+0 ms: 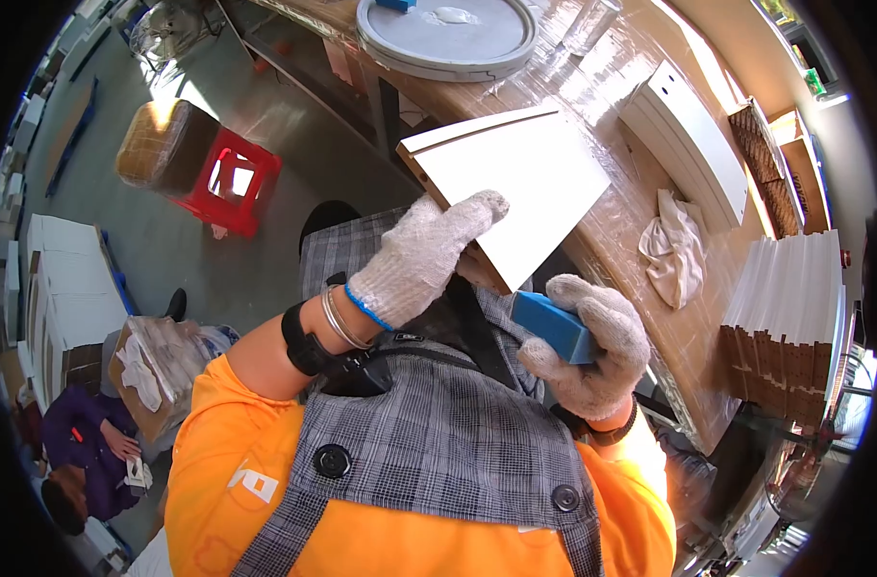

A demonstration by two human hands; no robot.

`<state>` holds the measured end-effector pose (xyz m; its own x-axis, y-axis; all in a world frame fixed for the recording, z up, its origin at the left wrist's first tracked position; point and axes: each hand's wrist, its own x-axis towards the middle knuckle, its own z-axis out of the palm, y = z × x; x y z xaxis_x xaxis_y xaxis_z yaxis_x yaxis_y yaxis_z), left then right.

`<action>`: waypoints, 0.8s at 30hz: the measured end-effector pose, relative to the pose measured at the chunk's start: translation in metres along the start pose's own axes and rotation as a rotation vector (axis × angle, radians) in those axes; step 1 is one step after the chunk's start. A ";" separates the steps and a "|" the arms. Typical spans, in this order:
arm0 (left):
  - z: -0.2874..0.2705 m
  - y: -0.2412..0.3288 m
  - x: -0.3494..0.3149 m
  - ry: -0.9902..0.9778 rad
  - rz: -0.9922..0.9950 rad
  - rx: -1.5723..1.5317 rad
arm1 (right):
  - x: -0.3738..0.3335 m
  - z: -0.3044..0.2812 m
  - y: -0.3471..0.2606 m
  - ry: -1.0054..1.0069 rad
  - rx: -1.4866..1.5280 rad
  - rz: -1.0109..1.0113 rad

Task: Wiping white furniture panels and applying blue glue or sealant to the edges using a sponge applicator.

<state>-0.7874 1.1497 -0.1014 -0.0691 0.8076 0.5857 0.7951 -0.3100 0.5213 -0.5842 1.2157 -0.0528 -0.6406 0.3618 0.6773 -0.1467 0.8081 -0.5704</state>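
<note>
Grey lid [501,43] bearing white paste [455,15] and blue piece [396,4], brown-edged white panel [535,173] pinched in left hand [424,250], right hand [602,346] gripping blue block [551,324]

From where I steer, with the board [544,173] as clock centre, I have the left hand [421,255] on it at eight and the right hand [607,341] at five, around a block [554,327]. On the table [689,351], the round lid [448,65] lies at eleven, the cup [594,27] at one, the cloth [674,250] at four, the stack of panels [780,337] beyond it. Off the table, the stool [263,178] stands at nine, a co-worker [92,442] far out at eight.
</note>
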 end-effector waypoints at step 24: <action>-0.001 0.024 0.009 -0.034 -0.811 -1.095 | 0.001 -0.001 -0.006 0.000 -0.236 -0.060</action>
<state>-0.7694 1.1494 -0.0826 -0.2562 0.9585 -0.1252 -0.3437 0.0307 0.9386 -0.5832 1.2118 -0.0483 -0.6358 0.3100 0.7069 -0.0042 0.9144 -0.4047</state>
